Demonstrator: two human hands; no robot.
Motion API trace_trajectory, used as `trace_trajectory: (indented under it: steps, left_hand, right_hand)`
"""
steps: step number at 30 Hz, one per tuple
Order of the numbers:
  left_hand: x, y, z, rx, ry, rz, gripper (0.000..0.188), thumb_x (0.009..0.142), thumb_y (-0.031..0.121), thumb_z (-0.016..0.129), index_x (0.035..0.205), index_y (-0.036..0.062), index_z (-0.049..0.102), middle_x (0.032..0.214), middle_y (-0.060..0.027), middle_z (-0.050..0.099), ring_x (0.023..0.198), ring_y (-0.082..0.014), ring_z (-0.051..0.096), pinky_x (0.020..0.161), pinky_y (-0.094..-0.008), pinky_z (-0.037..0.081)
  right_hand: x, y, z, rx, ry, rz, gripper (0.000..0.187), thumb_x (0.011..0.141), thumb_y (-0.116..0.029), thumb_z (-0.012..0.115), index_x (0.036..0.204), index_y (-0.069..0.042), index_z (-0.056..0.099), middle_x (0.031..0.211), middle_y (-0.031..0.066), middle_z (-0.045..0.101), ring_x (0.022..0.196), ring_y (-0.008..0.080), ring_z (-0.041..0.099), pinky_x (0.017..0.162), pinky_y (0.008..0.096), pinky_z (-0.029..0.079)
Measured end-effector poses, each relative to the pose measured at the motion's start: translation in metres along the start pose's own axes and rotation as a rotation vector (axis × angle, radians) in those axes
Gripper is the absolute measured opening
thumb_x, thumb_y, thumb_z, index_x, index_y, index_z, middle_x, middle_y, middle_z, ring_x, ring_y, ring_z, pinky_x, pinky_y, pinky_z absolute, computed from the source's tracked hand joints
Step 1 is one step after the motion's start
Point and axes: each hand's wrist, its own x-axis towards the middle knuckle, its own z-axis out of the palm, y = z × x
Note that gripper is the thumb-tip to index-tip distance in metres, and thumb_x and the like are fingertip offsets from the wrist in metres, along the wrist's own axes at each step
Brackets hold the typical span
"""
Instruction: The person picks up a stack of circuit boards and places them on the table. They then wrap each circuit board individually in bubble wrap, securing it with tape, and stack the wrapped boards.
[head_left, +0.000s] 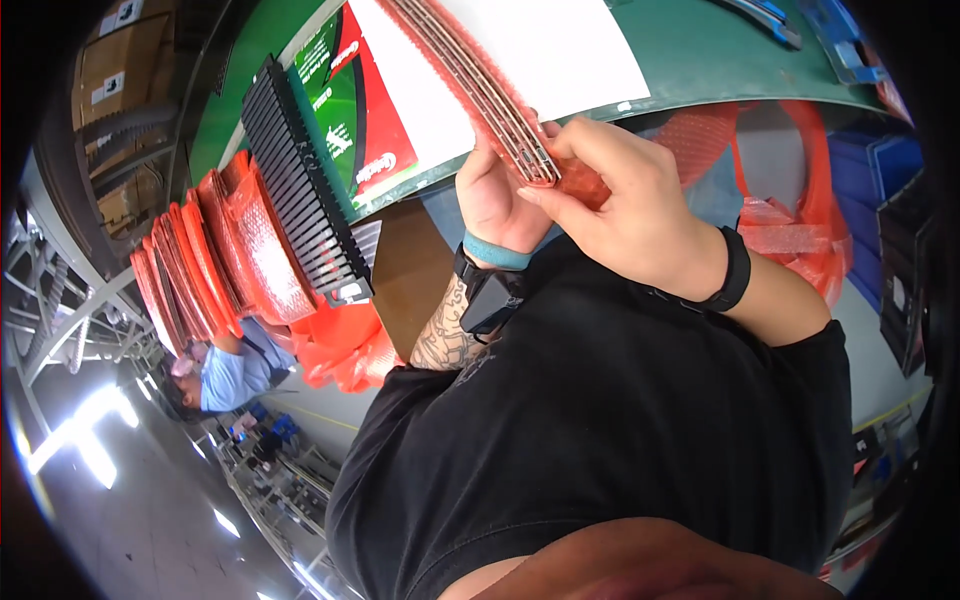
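A long stack of several thin flat boards, wrapped in red bubble wrap (463, 62), slants from the top edge of the view down to my hands. The boards' edges show at the open near end of the wrap. My left hand (498, 205) cups the stack from its left side, palm turned up, with its fingertips hidden behind it. At the near right corner, my right hand (640, 195) pinches a loose flap of red bubble wrap (582, 182) between thumb and fingers. Beneath the stack lies a white sheet (570, 55) on the green table (715, 62).
A black slotted rack (305, 180) stands at the left, beside a red-and-green printed sheet (350, 110). Several red bubble-wrapped bundles (250, 240) line up past it. Blue-handled tool (768, 20) and blue bin (840, 45) lie far right. Another person (235, 378) is at lower left.
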Motion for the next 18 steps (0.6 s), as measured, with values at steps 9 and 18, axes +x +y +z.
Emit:
trace_trajectory:
  steps: [9, 18]
  left_hand:
    - [-0.001, 0.000, 0.003, -0.070, -0.015, -0.011, 0.045, 0.103, 0.040, 0.049, 0.127, 0.0027, 0.056, 0.117, -0.0174, 0.066, 0.111, -0.0324, 0.063, 0.098, -0.0478, 0.050]
    - [-0.007, 0.010, 0.010, -0.077, -0.017, -0.042, 0.042, 0.105, 0.037, 0.048, 0.131, 0.0051, 0.055, 0.123, -0.0148, 0.065, 0.112, -0.0308, 0.063, 0.098, -0.0472, 0.051]
  right_hand:
    - [0.003, -0.011, -0.002, -0.038, -0.052, -0.014, 0.021, 0.081, -0.005, 0.080, 0.094, 0.001, 0.065, 0.077, 0.0105, 0.068, 0.065, 0.0171, 0.068, 0.059, 0.0273, 0.052]
    - [-0.007, -0.004, 0.003, -0.044, -0.058, 0.166, 0.016, 0.087, -0.006, 0.076, 0.092, 0.002, 0.063, 0.071, 0.0105, 0.068, 0.056, 0.0106, 0.063, 0.054, 0.0261, 0.050]
